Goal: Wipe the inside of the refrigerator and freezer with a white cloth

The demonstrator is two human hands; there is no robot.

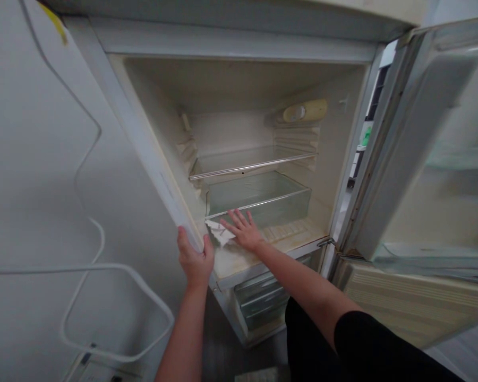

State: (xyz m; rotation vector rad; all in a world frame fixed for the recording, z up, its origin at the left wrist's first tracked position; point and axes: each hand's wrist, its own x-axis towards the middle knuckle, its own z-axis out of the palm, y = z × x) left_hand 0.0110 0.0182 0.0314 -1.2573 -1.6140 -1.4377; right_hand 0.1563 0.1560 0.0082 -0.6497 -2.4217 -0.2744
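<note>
A refrigerator (239, 42) stands open in front of me. My left hand (196, 260) grips its left side wall near the bottom of the upper compartment, thumb on the inner side and fingers on the outside. Fingers spread, my right hand (245, 231) reaches inside, against the front of a clear drawer (279, 209). A crumpled white tissue (221, 232) lies at my right thumb, partly covered by the hand, by the drawer's left front corner. The light compartment floor (231, 262) below has yellowish stains.
Above the drawer sits a glass shelf (255, 162), with a lamp cover (305, 111) on the right wall. The refrigerator door (434, 148) stands open at right. A lower compartment holds another clear drawer (263, 300). A white cable (119, 267) loops at left.
</note>
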